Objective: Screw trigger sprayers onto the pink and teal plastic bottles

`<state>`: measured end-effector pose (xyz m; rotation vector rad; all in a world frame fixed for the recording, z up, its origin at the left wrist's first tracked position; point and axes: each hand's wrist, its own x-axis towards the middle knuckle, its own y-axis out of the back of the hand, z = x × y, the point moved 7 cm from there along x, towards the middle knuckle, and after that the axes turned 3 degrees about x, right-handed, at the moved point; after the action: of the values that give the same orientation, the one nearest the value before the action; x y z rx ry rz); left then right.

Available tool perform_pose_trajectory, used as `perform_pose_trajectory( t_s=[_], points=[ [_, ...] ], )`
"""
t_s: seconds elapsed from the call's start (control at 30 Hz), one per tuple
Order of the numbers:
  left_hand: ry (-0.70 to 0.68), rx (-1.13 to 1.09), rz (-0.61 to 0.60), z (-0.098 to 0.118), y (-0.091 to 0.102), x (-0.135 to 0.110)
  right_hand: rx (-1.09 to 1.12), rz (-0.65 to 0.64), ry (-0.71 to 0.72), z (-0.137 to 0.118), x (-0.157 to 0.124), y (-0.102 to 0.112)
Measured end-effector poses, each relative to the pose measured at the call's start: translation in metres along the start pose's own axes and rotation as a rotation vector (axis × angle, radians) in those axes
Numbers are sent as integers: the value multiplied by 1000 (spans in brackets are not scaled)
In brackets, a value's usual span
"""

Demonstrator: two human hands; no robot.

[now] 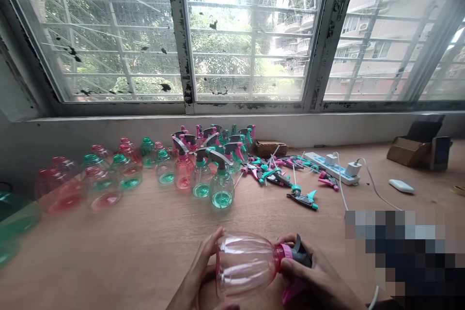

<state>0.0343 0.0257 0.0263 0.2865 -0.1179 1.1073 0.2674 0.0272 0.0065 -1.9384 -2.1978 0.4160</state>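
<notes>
A clear pink spray bottle (247, 264) lies on its side in the air just above the table's near edge. My left hand (203, 271) is wrapped round its base. At the neck, my right hand (308, 271) grips the pink and black spray head (300, 252), which sits on the bottle's mouth. Whether the collar is fully tight I cannot tell. Beyond my hands stand spray bottles with heads on, a green one (222, 191) nearest. Loose spray heads (276, 174) in pink, teal and black lie in a heap to their right.
Bottles without heads, pink (103, 189) and green (125, 174), stand at the left. A white power strip (337, 172) with cables, a white mouse-like object (401, 186) and a cardboard box with a phone (440, 152) are at the right. A pixelated patch hides the lower right.
</notes>
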Motion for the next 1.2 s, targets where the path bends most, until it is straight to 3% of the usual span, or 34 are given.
perform_pose_trajectory(
  t_s=[0.13, 0.37, 0.6, 0.87, 1.1, 1.2],
  points=[
    [-25, 71, 16, -4, 2, -1, -6, 1, -12, -1, -1, -1],
    [120, -142, -34, -24, 5, -2, -121, -31, 27, -5, -3, -4],
    [37, -41, 2, -8, 7, 0, -36, -3, -4, -1, -2, -1],
    [178, -185, -62, -20, 4, -6, -17, -28, 20, -3, -2, -3],
    [74, 36, -19, -5, 8, -1, 0, -8, 14, -1, -1, 0],
    [67, 19, -30, -7, 9, -3, -6, -8, 22, -2, -1, 0]
  ],
)
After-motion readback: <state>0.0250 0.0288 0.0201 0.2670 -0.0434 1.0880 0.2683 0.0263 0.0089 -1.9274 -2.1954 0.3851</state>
